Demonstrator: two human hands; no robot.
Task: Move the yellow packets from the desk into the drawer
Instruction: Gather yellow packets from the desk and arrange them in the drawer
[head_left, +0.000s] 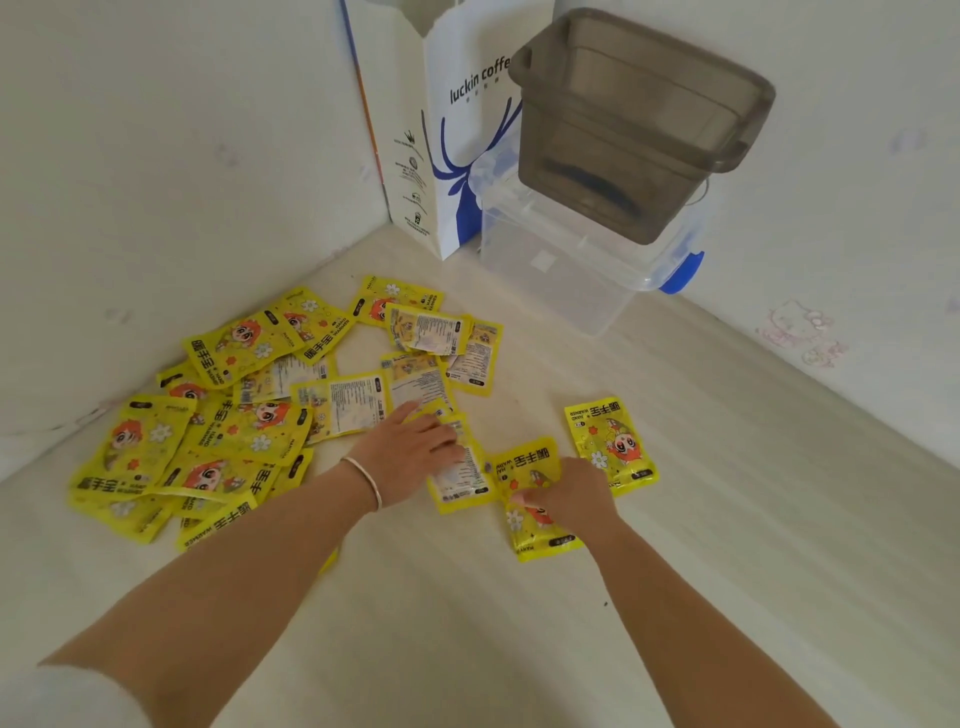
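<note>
Nearest, the right hand (563, 496) pinches a yellow packet (535, 499) lying on the pale tabletop (467, 623). Just left, the left hand (410, 452) rests flat, fingers straight, on a face-down packet (460, 480). One single packet (613, 444) lies right of both. Farther left, the main heap of packets (234, 415) spreads toward the corner. Farthest stand a paper bag (447, 130), a clear box (571, 270) and a grey bin (639, 119) atop it.

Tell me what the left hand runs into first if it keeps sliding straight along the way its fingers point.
The left hand points up and right, fingers flat on a face-down packet. Beyond that lies bare desk, then probably the clear storage box, though depth is hard to judge.
</note>
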